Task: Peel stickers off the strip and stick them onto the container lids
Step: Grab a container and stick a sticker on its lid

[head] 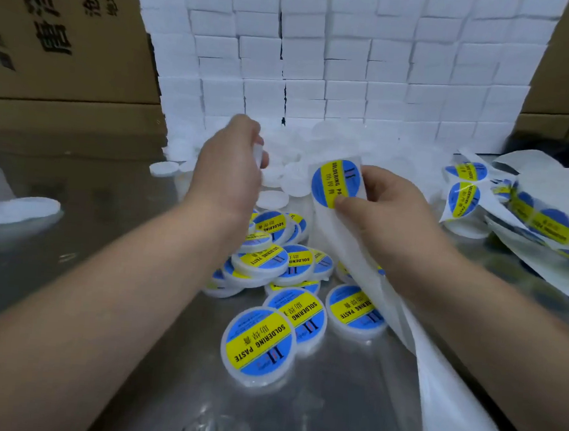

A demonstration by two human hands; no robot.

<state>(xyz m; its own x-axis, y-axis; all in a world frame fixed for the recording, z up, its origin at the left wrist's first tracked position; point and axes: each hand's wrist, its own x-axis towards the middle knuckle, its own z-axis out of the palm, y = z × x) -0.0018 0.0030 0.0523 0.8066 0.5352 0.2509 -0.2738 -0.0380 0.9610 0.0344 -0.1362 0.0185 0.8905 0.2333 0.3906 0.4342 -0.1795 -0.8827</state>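
packing workshop: stacked cartons [62, 24], labelled containers [258, 338]

A wall of stacked white boxes [341, 65] stands at the back of the shiny table [99, 192]. Printed cardboard cartons [62, 24] rise behind, left and right.

A round blue-and-yellow sticker [336, 182] tops the white strip [339, 244] — labelled lids [258, 343] heaped below, bare lids [272, 198] behind.

Right hand [385, 207] pinches a blue-and-yellow sticker [334, 182] at the top of the strip [450, 384]; white backing trails down to the right. Left hand [231, 173] curls round a white container [258, 151], blurred. Labelled containers [258, 337] heaped on the table [90, 177] between the forearms. White blocks [324, 64] stacked behind.
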